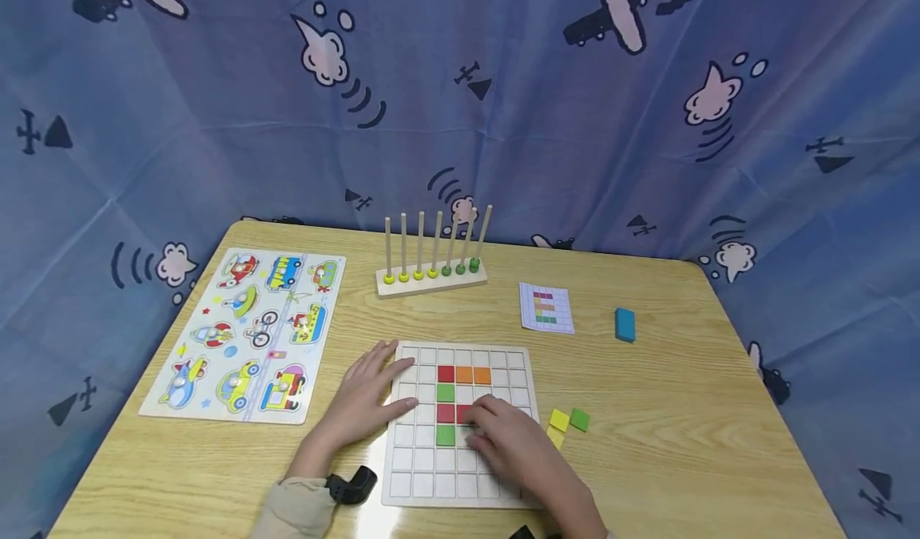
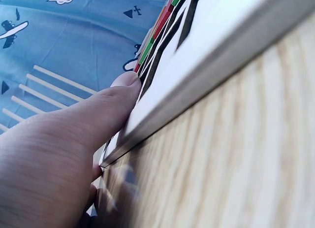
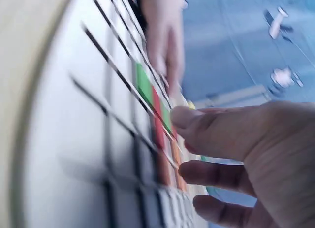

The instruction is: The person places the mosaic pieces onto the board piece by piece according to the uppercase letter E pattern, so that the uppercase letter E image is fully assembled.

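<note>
A white grid board (image 1: pixel 424 483) lies at the front middle of the table. On its squares sit a red tile (image 1: pixel 446 374), two orange tiles beside it, a green tile (image 1: pixel 446 394), two more red tiles and another green tile (image 1: pixel 446 436). My left hand (image 1: pixel 362 399) rests spread on the board's left edge, its thumb (image 2: pixel 110 102) lying on the top face. Over the board's right half is my right hand (image 1: pixel 513 443), fingers loosely bent beside the red tile (image 1: pixel 464 414). In the blurred right wrist view, no tile shows between its thumb and fingers (image 3: pixel 211 171).
Yellow tiles (image 1: pixel 559 420) and a green tile (image 1: pixel 580 419) lie right of the board. Behind stand a peg rack (image 1: pixel 431 283) with beads, a pattern card (image 1: pixel 546 308) and a blue block (image 1: pixel 625 325). A vehicle puzzle board (image 1: pixel 244 335) lies at the left.
</note>
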